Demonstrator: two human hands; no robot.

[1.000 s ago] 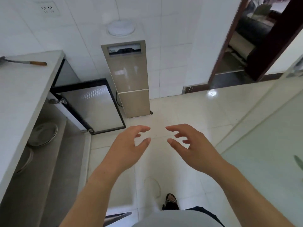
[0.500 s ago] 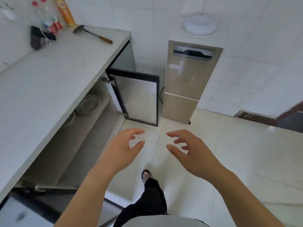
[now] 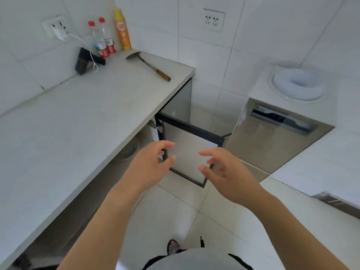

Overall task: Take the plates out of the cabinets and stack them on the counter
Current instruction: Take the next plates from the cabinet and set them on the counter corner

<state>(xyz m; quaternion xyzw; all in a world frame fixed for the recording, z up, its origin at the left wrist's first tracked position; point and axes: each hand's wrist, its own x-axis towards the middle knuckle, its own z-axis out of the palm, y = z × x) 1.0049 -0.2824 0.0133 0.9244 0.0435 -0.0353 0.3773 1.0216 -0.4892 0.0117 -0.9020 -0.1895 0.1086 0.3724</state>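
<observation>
— What are the hands doing?

— Both are empty. The left hand (image 3: 150, 164) and right hand (image 3: 226, 172) hang in the air side by side with fingers spread and loosely curled, gripping nothing, in front of the open cabinet door (image 3: 190, 151).

— And the plates?

— A stack of plates (image 3: 127, 151) sits in the cabinet under the counter (image 3: 78, 123), at about nine o'clock from the left hand — near it, not touched. The counter edge hides part of it.

— Anything on top?

— Toward twelve o'clock, a wooden-handled spatula (image 3: 150, 65); at eleven, two red-capped bottles (image 3: 103, 39), a yellow spray can (image 3: 122, 30) and a black stand (image 3: 87, 60). A water dispenser (image 3: 276, 133) stands at two o'clock.
</observation>
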